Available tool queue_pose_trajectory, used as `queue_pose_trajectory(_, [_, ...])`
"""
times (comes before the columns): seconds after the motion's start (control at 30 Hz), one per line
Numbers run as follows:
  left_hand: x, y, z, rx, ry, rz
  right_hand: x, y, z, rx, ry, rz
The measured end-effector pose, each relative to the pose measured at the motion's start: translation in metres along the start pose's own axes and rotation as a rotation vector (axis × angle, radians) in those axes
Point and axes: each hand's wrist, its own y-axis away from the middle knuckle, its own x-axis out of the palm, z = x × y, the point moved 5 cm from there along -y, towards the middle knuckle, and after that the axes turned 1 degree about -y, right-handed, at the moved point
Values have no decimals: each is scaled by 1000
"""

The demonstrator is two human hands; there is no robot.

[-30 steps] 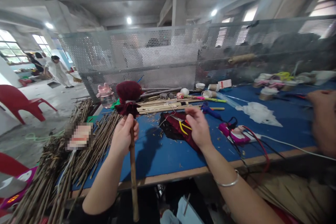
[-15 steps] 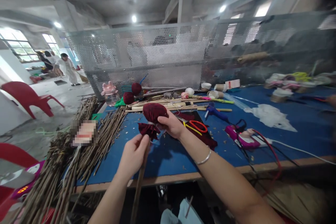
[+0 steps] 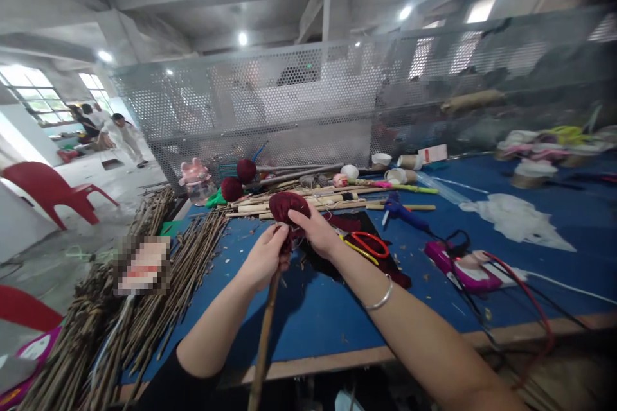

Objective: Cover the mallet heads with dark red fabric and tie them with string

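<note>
A dark red, cloth-covered ball (image 3: 286, 204) sits at the top of a thin wooden stick (image 3: 265, 340), which slants down toward the table's front edge. My right hand (image 3: 315, 230) grips the ball from the right, thumb across its lower side. Just below it, my left hand (image 3: 263, 257) pinches the gathered cloth (image 3: 286, 244) at the ball's neck. Fingers hide most of that neck, so the tie there cannot be made out. Scissors with red and yellow handles (image 3: 370, 244) lie beside my right forearm, on dark cloth (image 3: 332, 261).
Bundled twigs (image 3: 168, 289) cover the blue table's (image 3: 313, 324) left side. Sticks (image 3: 308, 200) and two dark red balls (image 3: 232, 189) lie at the back before a perforated metal screen (image 3: 250, 109). A blue glue gun (image 3: 402, 212), purple power strip (image 3: 463, 266) and white plastic (image 3: 520, 218) are rightward.
My left hand has moved up from the stick to the ball's neck and closed on the loose cloth flare. My right hand keeps its hold. The view has shifted slightly.
</note>
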Motion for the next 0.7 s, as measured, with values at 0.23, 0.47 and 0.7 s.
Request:
queue_pose_trajectory(0.23, [-32, -26, 2, 36, 101, -108, 18, 20, -58, 387, -83, 575])
queue_pose_trajectory(0.47, [-67, -25, 5, 46, 247, -232, -17, 6, -31, 163, 186, 69])
queue_pose_trajectory(0.7, [-55, -13, 12, -219, 419, -33, -51, -5, -22, 95, 596, -181])
